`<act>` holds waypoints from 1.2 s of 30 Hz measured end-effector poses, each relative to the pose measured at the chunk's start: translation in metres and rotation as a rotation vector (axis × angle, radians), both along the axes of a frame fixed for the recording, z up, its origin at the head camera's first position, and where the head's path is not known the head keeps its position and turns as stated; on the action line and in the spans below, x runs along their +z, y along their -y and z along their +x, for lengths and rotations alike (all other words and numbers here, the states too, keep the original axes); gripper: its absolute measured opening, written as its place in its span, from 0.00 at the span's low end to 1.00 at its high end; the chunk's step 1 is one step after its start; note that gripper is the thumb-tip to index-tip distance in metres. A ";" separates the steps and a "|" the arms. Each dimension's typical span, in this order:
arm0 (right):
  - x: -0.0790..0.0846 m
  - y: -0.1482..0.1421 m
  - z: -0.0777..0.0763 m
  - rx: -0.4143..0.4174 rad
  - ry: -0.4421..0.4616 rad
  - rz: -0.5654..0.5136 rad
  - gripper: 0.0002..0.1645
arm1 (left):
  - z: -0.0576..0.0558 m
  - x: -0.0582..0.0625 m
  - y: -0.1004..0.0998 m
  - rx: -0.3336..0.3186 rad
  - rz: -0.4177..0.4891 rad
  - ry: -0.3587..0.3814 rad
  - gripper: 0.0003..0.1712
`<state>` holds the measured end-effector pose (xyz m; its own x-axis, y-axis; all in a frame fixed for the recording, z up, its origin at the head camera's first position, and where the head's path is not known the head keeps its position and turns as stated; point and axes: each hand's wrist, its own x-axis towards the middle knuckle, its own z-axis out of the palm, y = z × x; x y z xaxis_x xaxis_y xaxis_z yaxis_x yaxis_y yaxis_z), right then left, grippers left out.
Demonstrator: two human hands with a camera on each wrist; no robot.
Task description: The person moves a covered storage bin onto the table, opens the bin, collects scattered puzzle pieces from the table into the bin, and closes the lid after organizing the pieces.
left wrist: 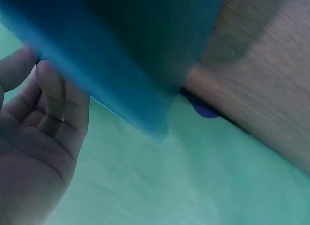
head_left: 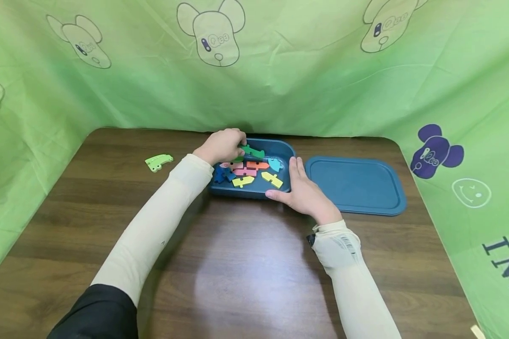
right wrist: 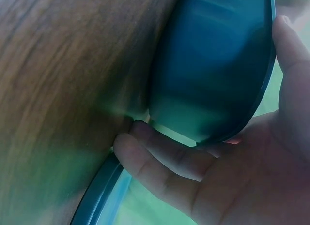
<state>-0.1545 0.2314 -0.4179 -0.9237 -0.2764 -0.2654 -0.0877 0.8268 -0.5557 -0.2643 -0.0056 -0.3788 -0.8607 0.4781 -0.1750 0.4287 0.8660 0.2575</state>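
A blue box stands on the table, holding several small shaped pieces. My left hand reaches over its far left corner, with curled fingertips at a green piece that it appears to pinch. The left wrist view shows this hand's bent fingers beside the box wall; the green piece is hidden there. My right hand rests against the box's right side, its fingers straight and its thumb at the near rim. Inside the box lie yellow pieces, pink pieces, dark blue pieces, an orange piece and a light blue piece.
A flat blue lid lies right of the box, close to my right hand. On the left of the wooden table sits a light green piece. A green printed cloth hangs behind the table's far edge.
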 end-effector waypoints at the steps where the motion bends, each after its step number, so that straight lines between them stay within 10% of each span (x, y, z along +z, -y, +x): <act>1: 0.000 0.000 0.000 -0.001 0.000 0.001 0.72 | -0.001 -0.001 -0.001 0.003 -0.006 -0.007 0.19; 13: 0.001 0.000 0.001 0.004 -0.005 0.014 0.72 | 0.003 -0.030 -0.013 -0.026 -0.007 -0.107 0.12; 20: 0.001 0.000 0.001 -0.003 -0.005 0.010 0.72 | 0.008 -0.013 0.000 0.045 0.170 -0.113 0.05; 26: 0.002 0.000 0.000 -0.005 -0.012 0.011 0.73 | 0.011 0.002 0.043 0.139 0.306 -0.124 0.09; 36: 0.000 0.000 -0.001 0.002 -0.008 0.022 0.73 | 0.016 -0.021 0.157 0.306 0.218 -0.067 0.13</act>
